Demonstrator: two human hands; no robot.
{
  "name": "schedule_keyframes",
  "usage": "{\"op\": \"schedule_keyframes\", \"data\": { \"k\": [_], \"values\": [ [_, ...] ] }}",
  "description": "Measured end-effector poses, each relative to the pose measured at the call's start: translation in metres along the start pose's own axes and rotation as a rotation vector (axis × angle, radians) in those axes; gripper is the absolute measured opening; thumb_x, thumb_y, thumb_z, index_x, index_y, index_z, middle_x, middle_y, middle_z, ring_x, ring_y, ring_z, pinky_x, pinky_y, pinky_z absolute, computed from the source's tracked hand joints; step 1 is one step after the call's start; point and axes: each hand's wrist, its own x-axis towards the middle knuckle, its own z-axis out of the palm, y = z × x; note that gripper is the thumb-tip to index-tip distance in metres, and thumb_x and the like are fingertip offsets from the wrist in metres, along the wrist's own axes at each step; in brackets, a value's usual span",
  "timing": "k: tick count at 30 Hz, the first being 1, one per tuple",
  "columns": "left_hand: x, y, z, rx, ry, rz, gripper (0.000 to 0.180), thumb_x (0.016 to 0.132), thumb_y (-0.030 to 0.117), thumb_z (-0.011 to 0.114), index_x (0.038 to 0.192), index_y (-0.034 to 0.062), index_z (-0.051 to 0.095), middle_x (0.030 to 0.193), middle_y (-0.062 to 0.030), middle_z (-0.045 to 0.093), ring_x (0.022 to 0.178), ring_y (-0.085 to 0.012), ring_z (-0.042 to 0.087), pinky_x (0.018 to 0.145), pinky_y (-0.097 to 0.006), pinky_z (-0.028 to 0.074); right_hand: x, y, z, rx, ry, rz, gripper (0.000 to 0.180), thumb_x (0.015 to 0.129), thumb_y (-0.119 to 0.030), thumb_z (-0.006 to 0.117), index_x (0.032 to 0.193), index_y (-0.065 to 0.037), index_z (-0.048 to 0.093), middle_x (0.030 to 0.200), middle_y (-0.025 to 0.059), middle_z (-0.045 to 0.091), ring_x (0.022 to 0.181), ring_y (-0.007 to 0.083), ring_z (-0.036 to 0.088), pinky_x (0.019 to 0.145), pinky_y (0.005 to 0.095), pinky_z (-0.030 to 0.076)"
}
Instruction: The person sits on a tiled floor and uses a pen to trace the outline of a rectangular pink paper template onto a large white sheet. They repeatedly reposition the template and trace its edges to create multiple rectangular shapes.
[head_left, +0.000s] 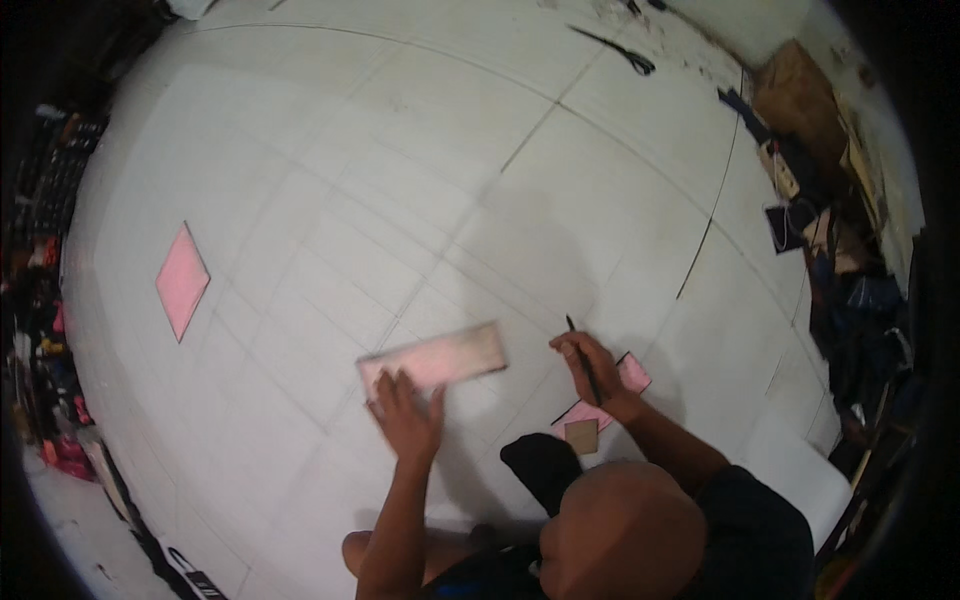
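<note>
My left hand (408, 420) lies with its fingers spread over the near left edge of a long pink rectangular piece (455, 358). The piece looks blurred, and its right end shades to beige. To the right, the fingers of my right hand (590, 372) close around a slim black pen (570, 324), which points away from me. Partly under that hand and wrist lies another pink piece (634, 374) with dark edges. A small brown square (582, 436) rests over its near end. Off to the far left sits a pink diamond-shaped piece (183, 283) on the white surface.
Black-handled scissors (640, 64) lie at the far right of the pale, line-marked surface (330, 200). Piled items, with a brown bag (800, 95), crowd the right edge. Dark and colourful clutter (45, 330) runs along the left edge. A dark-covered foot (540, 468) is near my right hand.
</note>
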Motion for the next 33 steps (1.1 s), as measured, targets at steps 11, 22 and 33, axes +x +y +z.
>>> {"op": "schedule_keyframes", "data": {
  "k": [11, 22, 33],
  "values": [
    [-0.136, -0.237, -0.087, 0.075, -0.352, -1.027, 0.111, 0.090, 0.079, 0.052, 0.162, 0.0005, 0.024, 0.166, -0.0232, 0.030, 0.153, -0.0433, 0.030, 0.119, -0.073, 0.017, -0.054, -0.030, 0.036, -0.090, -0.073, -0.035, 0.026, 0.106, -0.024, 0.059, 0.113, 0.000, 0.066, 0.101, 0.0166, 0.070, 0.092, 0.0284, 0.067, 0.084, 0.0375, 0.053],
    [-0.383, -0.304, -0.025, -0.122, 0.123, -1.273, 0.096, 0.091, 0.070, 0.060, 0.163, 0.0142, 0.030, 0.169, -0.0205, 0.027, 0.154, -0.0467, 0.025, 0.120, -0.071, 0.019, -0.030, -0.029, 0.022, -0.206, 0.011, -0.208, 0.026, 0.107, -0.022, 0.057, 0.116, 0.001, 0.065, 0.098, 0.0157, 0.069, 0.088, 0.0228, 0.066, 0.081, 0.0343, 0.052],
    [-0.607, -0.310, 0.051, -0.129, 0.696, -1.366, 0.079, 0.099, 0.041, 0.067, 0.156, -0.0038, 0.036, 0.164, -0.0325, 0.024, 0.153, -0.0479, 0.023, 0.125, -0.058, 0.020, 0.098, -0.194, -0.024, -0.134, -0.074, -0.598, 0.023, 0.106, -0.019, 0.057, 0.119, 0.000, 0.063, 0.099, 0.0193, 0.069, 0.090, 0.0284, 0.069, 0.083, 0.0378, 0.053]
  ]
}}
